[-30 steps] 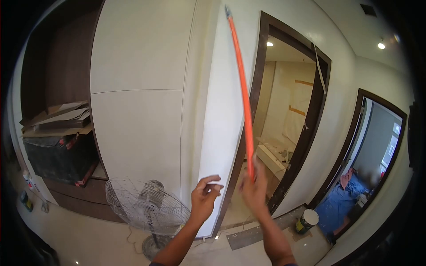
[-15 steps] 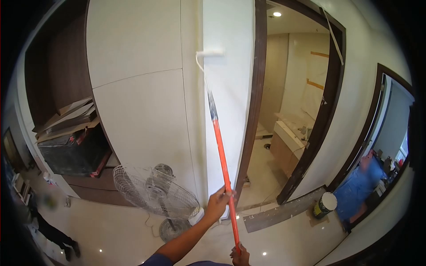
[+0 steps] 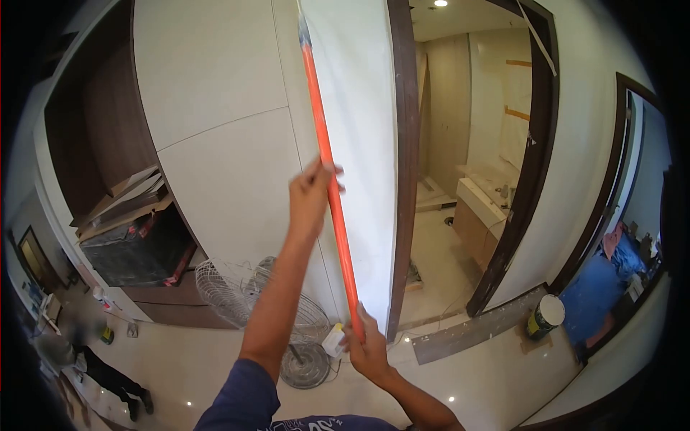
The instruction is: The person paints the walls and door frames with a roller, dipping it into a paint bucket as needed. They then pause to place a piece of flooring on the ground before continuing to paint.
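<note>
An orange extension pole [image 3: 341,237] of a paint roller slants up across the view. My left hand [image 3: 312,188] is wrapped round its middle, arm stretched forward. Lower down, my right hand [image 3: 369,345] closes on the pole's bottom end. The pole's dark upper tip [image 3: 303,32] reaches the top edge, and the roller head is out of view. Behind the pole stands a narrow white wall strip [image 3: 365,165], between pale cabinet panels [image 3: 215,194] and a dark door frame [image 3: 407,144].
A pedestal fan [image 3: 305,366] stands on the floor left of the hands. Dark shelving [image 3: 90,136] holds a black box [image 3: 133,248]. A paint bucket [image 3: 546,316] sits at right near a floor board [image 3: 474,334]. Another person [image 3: 108,370] is at lower left.
Both hands have raised the pole, and the roller head has gone up out of view. My right hand has come up from the bottom edge. The view has shifted slightly.
</note>
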The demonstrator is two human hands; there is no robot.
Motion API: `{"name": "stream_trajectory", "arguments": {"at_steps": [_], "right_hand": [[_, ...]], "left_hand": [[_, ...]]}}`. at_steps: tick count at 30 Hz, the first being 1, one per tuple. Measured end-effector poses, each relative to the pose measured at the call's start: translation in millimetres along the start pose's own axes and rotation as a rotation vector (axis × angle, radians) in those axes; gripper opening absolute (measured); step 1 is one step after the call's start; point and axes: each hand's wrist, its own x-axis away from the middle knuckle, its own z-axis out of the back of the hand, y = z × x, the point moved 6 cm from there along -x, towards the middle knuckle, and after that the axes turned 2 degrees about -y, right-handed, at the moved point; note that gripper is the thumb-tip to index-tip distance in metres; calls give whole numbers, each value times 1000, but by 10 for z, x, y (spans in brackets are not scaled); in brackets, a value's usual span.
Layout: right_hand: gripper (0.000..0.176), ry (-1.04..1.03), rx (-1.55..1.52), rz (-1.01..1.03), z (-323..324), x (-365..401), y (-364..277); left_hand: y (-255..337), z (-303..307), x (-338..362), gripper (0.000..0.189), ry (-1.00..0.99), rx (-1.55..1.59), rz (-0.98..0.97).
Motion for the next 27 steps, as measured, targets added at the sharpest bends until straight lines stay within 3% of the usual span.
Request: {"name": "stream_trajectory", "arguments": {"at_steps": [2, 5, 8, 14, 16, 18, 21, 24, 27], "right_hand": [[50, 13, -166, -80, -4, -188, -369], [40, 68, -291, -162, 38, -107, -251], [29, 12, -186, -424, 191, 262, 356], [44, -29, 41, -514, 486, 1570, 1379], [36, -88, 53, -569, 580, 2058, 1657], [36, -103, -11, -569, 614, 2459, 1782], [29, -118, -87, -787, 668, 2955, 2049], [29, -112, 245, -544, 725, 3265, 2378], [29, 28, 302, -672, 786, 3397, 2241]], "left_hand": [[219, -26, -147, 44, -6, 16, 4], [293, -98, -48, 44, 33, -10, 31], [-300, -100, 340, 50, -29, -16, 101], [-1843, -93, 1780, 45, -81, 2, 349], [-2196, -101, 2286, 41, -124, -67, 481], [-2348, -145, 2703, 38, -95, -40, 538], [-2534, -143, 3030, 38, -157, -54, 559], [-2343, -218, 2999, 39, -139, -1, 533], [-2361, -279, 2968, 44, -150, 54, 499]]}}
